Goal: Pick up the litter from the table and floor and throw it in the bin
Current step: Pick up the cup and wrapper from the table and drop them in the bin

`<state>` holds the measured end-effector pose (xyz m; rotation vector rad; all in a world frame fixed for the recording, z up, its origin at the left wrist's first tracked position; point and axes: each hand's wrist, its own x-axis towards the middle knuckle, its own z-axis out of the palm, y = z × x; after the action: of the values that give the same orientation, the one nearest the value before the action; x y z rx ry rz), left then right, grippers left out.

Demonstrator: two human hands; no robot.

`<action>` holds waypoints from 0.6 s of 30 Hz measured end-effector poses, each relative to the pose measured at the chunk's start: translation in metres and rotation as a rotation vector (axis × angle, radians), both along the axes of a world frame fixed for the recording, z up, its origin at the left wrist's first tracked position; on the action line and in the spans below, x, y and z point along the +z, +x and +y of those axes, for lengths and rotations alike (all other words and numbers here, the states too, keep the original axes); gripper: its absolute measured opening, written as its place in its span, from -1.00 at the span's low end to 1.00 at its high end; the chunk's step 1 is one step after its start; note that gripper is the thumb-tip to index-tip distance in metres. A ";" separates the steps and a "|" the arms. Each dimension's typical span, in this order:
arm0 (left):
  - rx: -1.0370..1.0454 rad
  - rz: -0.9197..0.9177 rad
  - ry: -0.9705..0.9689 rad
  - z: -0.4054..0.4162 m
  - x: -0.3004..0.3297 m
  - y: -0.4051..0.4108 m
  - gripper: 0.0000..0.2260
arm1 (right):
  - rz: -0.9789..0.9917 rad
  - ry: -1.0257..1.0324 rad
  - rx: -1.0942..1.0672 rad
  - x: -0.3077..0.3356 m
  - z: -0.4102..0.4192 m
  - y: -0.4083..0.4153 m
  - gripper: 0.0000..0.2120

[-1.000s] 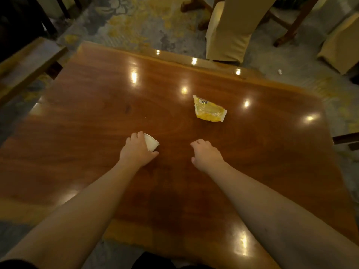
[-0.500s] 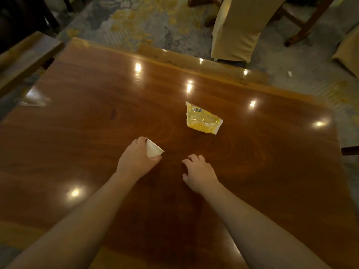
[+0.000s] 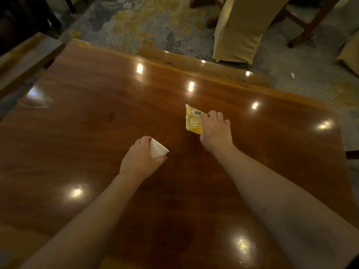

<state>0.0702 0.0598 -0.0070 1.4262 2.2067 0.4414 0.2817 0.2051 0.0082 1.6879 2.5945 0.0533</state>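
Note:
My left hand point(image 3: 140, 161) is closed around a small white paper cup point(image 3: 157, 151), held tilted just above the glossy wooden table point(image 3: 81, 117). A yellow plastic wrapper point(image 3: 192, 120) lies near the table's middle. My right hand point(image 3: 215, 131) rests on the wrapper's right side, fingers spread over it and covering part of it; whether the fingers have gripped it is not clear. A small white scrap point(image 3: 292, 75) lies on the carpet beyond the table's far right edge. No bin is in view.
A chair with a cream fabric cover point(image 3: 239, 33) stands just past the table's far edge. Another wooden chair point(image 3: 307, 22) is behind it, and a second covered seat point(image 3: 349, 53) at the far right. A dark wooden bench point(image 3: 25, 57) runs along the left. Patterned carpet surrounds the table.
My right hand has reached forward from near the cup onto the yellow wrapper. My left hand keeps hold of the cup and has stayed roughly where it was.

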 end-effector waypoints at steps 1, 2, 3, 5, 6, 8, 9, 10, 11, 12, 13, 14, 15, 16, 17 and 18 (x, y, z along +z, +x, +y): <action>0.006 0.000 0.005 -0.002 0.001 -0.002 -0.21 | -0.037 -0.025 -0.032 -0.001 0.004 -0.002 -0.52; 0.011 0.001 0.010 -0.004 0.002 -0.005 -0.21 | -0.068 -0.042 -0.044 -0.002 0.007 -0.003 -0.56; 0.013 0.003 0.012 -0.007 0.003 -0.008 -0.21 | -0.093 -0.051 -0.037 -0.004 0.007 -0.004 -0.64; 0.019 0.005 0.011 -0.013 0.005 -0.016 -0.21 | -0.118 -0.060 -0.011 -0.006 0.005 -0.007 -0.82; 0.023 0.004 0.008 -0.015 0.007 -0.019 -0.21 | -0.114 -0.070 -0.010 -0.006 0.003 -0.006 -0.86; 0.027 0.007 0.008 -0.022 0.011 -0.027 -0.21 | -0.099 -0.074 -0.009 -0.006 -0.006 -0.007 -0.89; 0.028 0.011 0.009 -0.024 0.012 -0.030 -0.21 | -0.091 -0.075 -0.011 -0.006 -0.010 -0.006 -0.89; 0.027 0.012 0.010 -0.026 0.014 -0.034 -0.21 | -0.082 -0.088 -0.018 -0.006 -0.015 -0.006 -0.89; 0.021 0.010 0.010 -0.030 0.017 -0.036 -0.21 | -0.067 -0.102 -0.024 -0.006 -0.021 -0.005 -0.88; 0.014 0.008 0.012 -0.033 0.019 -0.039 -0.21 | -0.051 -0.113 -0.037 -0.005 -0.028 -0.004 -0.84; 0.005 0.009 0.015 -0.036 0.022 -0.042 -0.21 | -0.044 -0.118 -0.057 -0.004 -0.033 -0.004 -0.77; -0.005 0.010 0.015 -0.038 0.024 -0.045 -0.21 | -0.049 -0.125 -0.086 -0.003 -0.038 -0.003 -0.71; -0.012 0.011 0.015 -0.042 0.026 -0.047 -0.21 | -0.060 -0.135 -0.116 -0.002 -0.041 -0.002 -0.67; -0.019 0.016 0.020 -0.044 0.028 -0.050 -0.21 | -0.071 -0.145 -0.142 -0.002 -0.043 -0.001 -0.68; -0.026 0.022 0.025 -0.048 0.029 -0.053 -0.20 | -0.085 -0.166 -0.167 -0.002 -0.044 -0.001 -0.71; -0.032 0.027 0.033 -0.051 0.030 -0.056 -0.20 | -0.090 -0.188 -0.192 -0.002 -0.046 -0.001 -0.74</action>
<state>0.0145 0.0084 0.0232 1.4903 2.2043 0.4522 0.2806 0.1593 0.0065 1.8095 2.2827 -0.1144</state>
